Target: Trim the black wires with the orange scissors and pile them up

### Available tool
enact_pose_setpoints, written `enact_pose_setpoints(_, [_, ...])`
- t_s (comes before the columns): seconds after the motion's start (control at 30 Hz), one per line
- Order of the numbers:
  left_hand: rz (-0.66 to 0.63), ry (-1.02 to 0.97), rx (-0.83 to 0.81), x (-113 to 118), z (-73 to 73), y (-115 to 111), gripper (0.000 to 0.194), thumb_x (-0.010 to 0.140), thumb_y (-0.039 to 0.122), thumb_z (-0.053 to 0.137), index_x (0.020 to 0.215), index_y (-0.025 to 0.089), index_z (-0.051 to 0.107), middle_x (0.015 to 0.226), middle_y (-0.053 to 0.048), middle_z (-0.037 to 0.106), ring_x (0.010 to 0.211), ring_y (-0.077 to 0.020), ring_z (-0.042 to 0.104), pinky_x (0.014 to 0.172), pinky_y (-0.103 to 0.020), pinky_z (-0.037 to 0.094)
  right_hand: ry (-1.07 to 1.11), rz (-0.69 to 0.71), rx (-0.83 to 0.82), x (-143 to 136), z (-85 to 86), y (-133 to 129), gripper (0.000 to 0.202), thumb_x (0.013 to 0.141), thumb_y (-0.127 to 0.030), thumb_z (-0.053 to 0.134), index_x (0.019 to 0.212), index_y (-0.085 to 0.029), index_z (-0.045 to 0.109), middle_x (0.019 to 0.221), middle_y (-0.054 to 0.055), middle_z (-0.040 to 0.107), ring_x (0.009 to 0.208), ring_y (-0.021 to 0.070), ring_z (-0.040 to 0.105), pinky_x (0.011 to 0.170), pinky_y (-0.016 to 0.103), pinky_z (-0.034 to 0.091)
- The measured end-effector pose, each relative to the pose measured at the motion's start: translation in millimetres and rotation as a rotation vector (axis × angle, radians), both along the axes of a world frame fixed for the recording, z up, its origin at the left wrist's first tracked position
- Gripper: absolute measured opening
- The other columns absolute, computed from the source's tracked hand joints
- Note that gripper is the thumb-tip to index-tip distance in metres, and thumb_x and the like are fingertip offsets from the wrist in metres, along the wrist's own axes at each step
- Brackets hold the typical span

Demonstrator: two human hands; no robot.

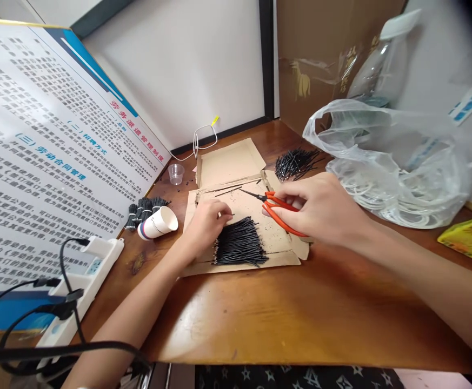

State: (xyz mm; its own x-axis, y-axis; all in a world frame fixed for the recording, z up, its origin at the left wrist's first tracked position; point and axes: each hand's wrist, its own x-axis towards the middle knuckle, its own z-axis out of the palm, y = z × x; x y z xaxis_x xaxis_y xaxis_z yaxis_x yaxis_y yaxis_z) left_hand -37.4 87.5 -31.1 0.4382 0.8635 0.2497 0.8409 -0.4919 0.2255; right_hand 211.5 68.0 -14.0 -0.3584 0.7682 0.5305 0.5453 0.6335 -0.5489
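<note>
My right hand point(306, 208) is wrapped round the orange handles of a pair of pliers point(278, 208), whose narrow dark jaws point left over the cardboard. My left hand point(209, 221) is closed in a pinch at the upper left corner of a pile of short black wires point(239, 243). A small dark tip sticks out past its fingertips; it looks like the end of a wire, though most of it is hidden. The wires lie side by side on a flattened cardboard box point(280, 259), with dark crumbs scattered around them.
Another heap of black wires point(296, 163) lies at the back right, beside a plastic bag point(398, 189) of white cable. On the left are a tipped paper cup point(158, 222), tied wire bundles point(144, 209), a clear small cup point(176, 174) and a power strip point(85, 286).
</note>
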Motion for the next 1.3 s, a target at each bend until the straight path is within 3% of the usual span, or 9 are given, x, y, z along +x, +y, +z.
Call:
enact_pose_setpoints(0.17, [0.056, 0.064, 0.039, 14.2, -8.8, 65.9, 0.015, 0.083, 0.004, 0.061, 0.077, 0.015, 0.07, 0.083, -0.009, 0.07, 0.085, -0.0225, 0.063, 0.079, -0.033, 0.047, -0.021, -0.031, -0.027, 0.6, 1.1, 3.3, 0.029, 0.08, -0.032, 0.062, 0.056, -0.02, 0.051, 0.047, -0.005, 0.044, 0.047, 0.009, 0.03, 0.053, 0.028, 0.026])
enact_pose_setpoints(0.3, [0.102, 0.076, 0.073, 16.3, -6.7, 85.0, 0.017, 0.086, 0.005, 0.057, 0.093, 0.012, 0.07, 0.095, -0.013, 0.069, 0.091, -0.0261, 0.062, 0.081, -0.036, 0.046, -0.06, -0.064, -0.014, 1.3, 1.5, 4.5, 0.03, 0.079, -0.031, 0.061, 0.055, -0.02, 0.046, 0.048, -0.005, 0.041, 0.047, 0.0091, 0.029, 0.053, 0.028, 0.025])
enact_pose_setpoints(0.43, [0.12, 0.08, 0.084, 6.6, -1.2, 54.4, 0.011, 0.089, 0.011, 0.059, 0.091, 0.014, 0.069, 0.095, -0.011, 0.069, 0.088, -0.024, 0.062, 0.08, -0.035, 0.046, -0.037, -0.075, -0.03, 1.7, 1.8, 4.6, 0.029, 0.077, -0.03, 0.061, 0.054, -0.02, 0.046, 0.047, -0.005, 0.04, 0.048, 0.0091, 0.028, 0.053, 0.028, 0.023])
enact_pose_setpoints(0.53, [-0.001, 0.024, 0.018, 0.3, 0.9, 14.6, 0.008, 0.088, 0.014, 0.064, 0.08, 0.016, 0.068, 0.082, -0.005, 0.067, 0.077, -0.0186, 0.061, 0.078, -0.032, 0.047, -0.017, -0.069, -0.027, 2.4, 2.6, 4.4, 0.027, 0.077, -0.03, 0.06, 0.055, -0.02, 0.048, 0.046, -0.004, 0.042, 0.048, 0.0092, 0.028, 0.054, 0.029, 0.023])
enact_pose_setpoints(0.67, [-0.09, -0.012, -0.081, 0.0, -1.0, -23.2, 0.005, 0.088, 0.014, 0.066, 0.085, 0.017, 0.069, 0.086, -0.003, 0.067, 0.079, -0.0176, 0.063, 0.075, -0.03, 0.048, -0.036, -0.075, -0.021, 3.0, 2.6, 4.0, 0.026, 0.077, -0.03, 0.061, 0.056, -0.02, 0.05, 0.047, -0.004, 0.043, 0.048, 0.0093, 0.028, 0.055, 0.029, 0.023])
enact_pose_setpoints(0.83, [-0.052, -0.046, -0.036, 5.4, -4.8, -28.8, 0.013, 0.085, 0.008, 0.064, 0.076, 0.017, 0.065, 0.081, -0.003, 0.066, 0.077, -0.0178, 0.061, 0.074, -0.03, 0.047, -0.07, -0.091, -0.033, 1.6, 1.3, 4.4, 0.026, 0.076, -0.029, 0.062, 0.055, -0.02, 0.049, 0.048, -0.004, 0.043, 0.048, 0.0093, 0.028, 0.054, 0.029, 0.023])
enact_pose_setpoints(0.97, [-0.017, -0.14, -0.022, 5.8, 1.0, -32.8, 0.011, 0.085, 0.01, 0.064, 0.077, 0.017, 0.064, 0.075, -0.001, 0.066, 0.065, -0.0143, 0.057, 0.065, -0.027, 0.046, -0.06, -0.073, -0.051, 0.9, 0.0, 4.9, 0.026, 0.077, -0.03, 0.062, 0.055, -0.019, 0.051, 0.048, -0.004, 0.043, 0.048, 0.0092, 0.028, 0.053, 0.028, 0.023])
enact_pose_setpoints(1.17, [0.041, -0.552, -0.162, 6.2, 16.9, -52.6, 0.005, 0.092, 0.019, 0.06, 0.088, 0.017, 0.063, 0.071, -0.001, 0.065, 0.048, -0.0082, 0.052, 0.045, -0.021, 0.041, -0.056, 0.058, -0.088, -3.2, -2.5, -2.8, 0.028, 0.077, -0.033, 0.061, 0.054, -0.02, 0.051, 0.047, -0.005, 0.037, 0.048, 0.0091, 0.027, 0.051, 0.028, 0.021])
enact_pose_setpoints(1.3, [0.021, -0.666, -0.18, 10.7, 21.8, -62.4, 0.009, 0.094, 0.02, 0.059, 0.094, 0.016, 0.066, 0.074, -0.002, 0.066, 0.048, -0.0072, 0.054, 0.042, -0.02, 0.042, -0.052, 0.137, -0.057, -7.5, -4.0, -10.9, 0.028, 0.078, -0.028, 0.06, 0.054, -0.02, 0.047, 0.047, -0.007, 0.033, 0.048, 0.0087, 0.023, 0.051, 0.029, 0.019])
